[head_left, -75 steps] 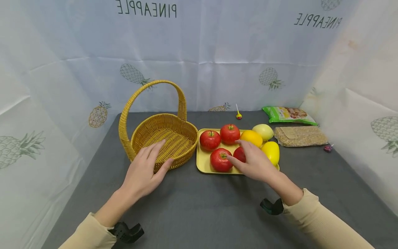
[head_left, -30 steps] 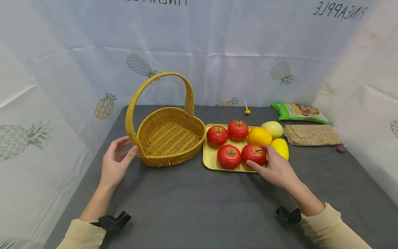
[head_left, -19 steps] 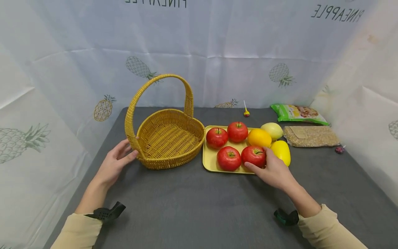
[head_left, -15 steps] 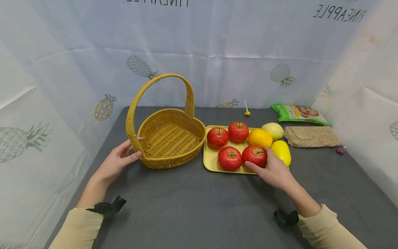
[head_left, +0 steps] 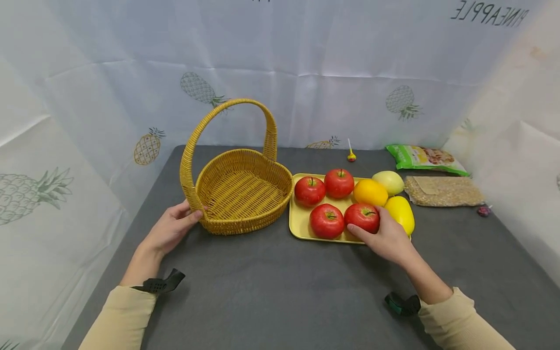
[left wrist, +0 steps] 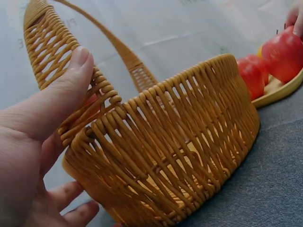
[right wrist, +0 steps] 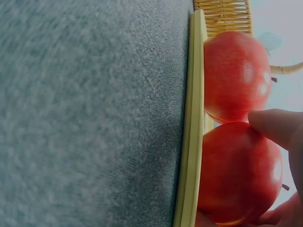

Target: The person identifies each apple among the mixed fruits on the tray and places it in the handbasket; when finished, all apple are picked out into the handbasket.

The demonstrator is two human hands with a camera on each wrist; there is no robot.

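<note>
A heart-shaped wicker basket [head_left: 245, 224] with a tall arched handle stands on the left of the table. My left hand [head_left: 171, 228] grips it where the handle meets the rim; in the left wrist view the thumb [left wrist: 71, 87] lies on the woven handle base and other fingers go behind. To the right, my right hand [head_left: 389, 238] holds a red apple [head_left: 362, 217] at the front of a yellow tray [head_left: 299, 223], thumb on its near side and fingers over the far side. The right wrist view shows this apple [right wrist: 239, 175] right at the tray's edge, against another apple [right wrist: 236, 75].
Other red apples [head_left: 326, 221], an orange fruit [head_left: 370, 192], a pale green fruit [head_left: 388, 183] and a yellow fruit [head_left: 400, 214] share the tray. Behind lie a lollipop [head_left: 351, 156], a green packet [head_left: 426, 159], a bag of grain [head_left: 444, 191] and a small purple candy [head_left: 483, 210].
My left hand has moved from in front of the basket to its left side and taken hold of the handle base. My right hand has come down onto the front apple and closed around it.
</note>
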